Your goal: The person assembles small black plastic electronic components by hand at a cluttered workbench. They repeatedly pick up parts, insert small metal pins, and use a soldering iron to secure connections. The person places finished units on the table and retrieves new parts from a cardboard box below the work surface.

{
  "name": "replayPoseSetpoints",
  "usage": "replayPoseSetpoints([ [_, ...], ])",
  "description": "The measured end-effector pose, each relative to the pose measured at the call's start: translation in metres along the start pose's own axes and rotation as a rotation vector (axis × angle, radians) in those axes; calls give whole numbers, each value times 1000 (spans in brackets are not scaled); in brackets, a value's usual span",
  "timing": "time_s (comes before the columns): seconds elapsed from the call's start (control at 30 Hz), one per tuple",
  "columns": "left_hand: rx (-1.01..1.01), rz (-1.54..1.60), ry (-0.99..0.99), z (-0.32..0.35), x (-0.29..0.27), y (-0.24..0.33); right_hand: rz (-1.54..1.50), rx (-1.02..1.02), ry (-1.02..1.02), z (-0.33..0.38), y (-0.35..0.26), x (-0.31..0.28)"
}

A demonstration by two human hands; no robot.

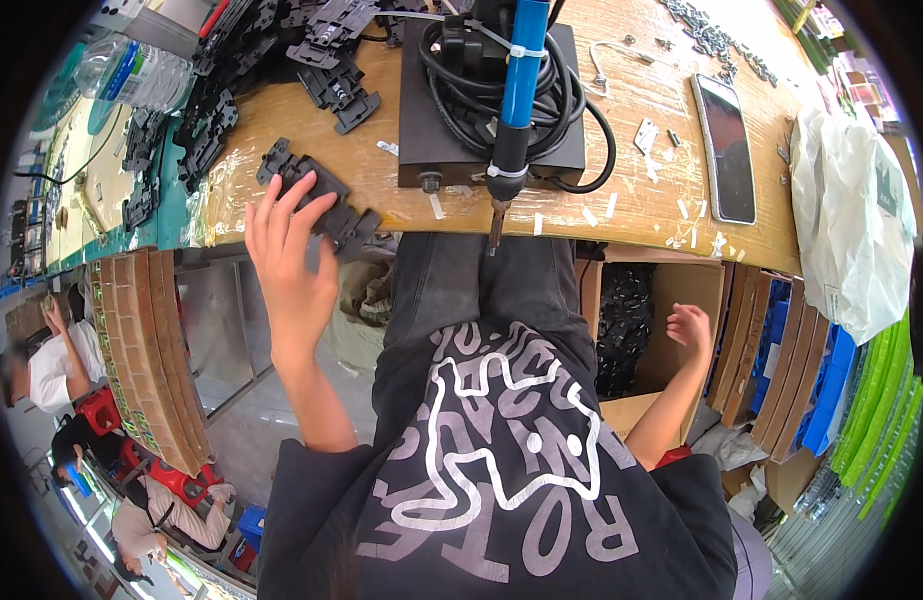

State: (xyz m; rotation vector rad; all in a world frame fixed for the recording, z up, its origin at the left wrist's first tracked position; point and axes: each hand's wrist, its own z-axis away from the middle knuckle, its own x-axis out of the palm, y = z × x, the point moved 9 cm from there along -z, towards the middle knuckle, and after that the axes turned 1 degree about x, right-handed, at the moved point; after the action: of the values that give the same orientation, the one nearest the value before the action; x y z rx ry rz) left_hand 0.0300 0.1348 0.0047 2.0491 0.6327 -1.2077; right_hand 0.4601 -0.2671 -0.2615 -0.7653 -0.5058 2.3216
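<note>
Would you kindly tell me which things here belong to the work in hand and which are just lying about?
In hand:
- left hand on a black plastic part
- pile of black parts
- blue screwdriver
- right hand at the open carton

Lying about:
- phone
- water bottle
- white bag

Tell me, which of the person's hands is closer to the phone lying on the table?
The right hand: it hangs below the table edge, under the phone. The left hand rests on a black plastic part far across the table.

Black short-sleeved shirt, white print; dark trousers.
</note>
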Motion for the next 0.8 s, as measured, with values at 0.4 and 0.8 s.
replayPoseSetpoints([
  [0.4,-264,571,516,39,-41,-27,61,-1000,-53,233,-279,70],
  [0.8,-568,1472,-187,46,29,40,658,-1082,202,215,-337,157],
])
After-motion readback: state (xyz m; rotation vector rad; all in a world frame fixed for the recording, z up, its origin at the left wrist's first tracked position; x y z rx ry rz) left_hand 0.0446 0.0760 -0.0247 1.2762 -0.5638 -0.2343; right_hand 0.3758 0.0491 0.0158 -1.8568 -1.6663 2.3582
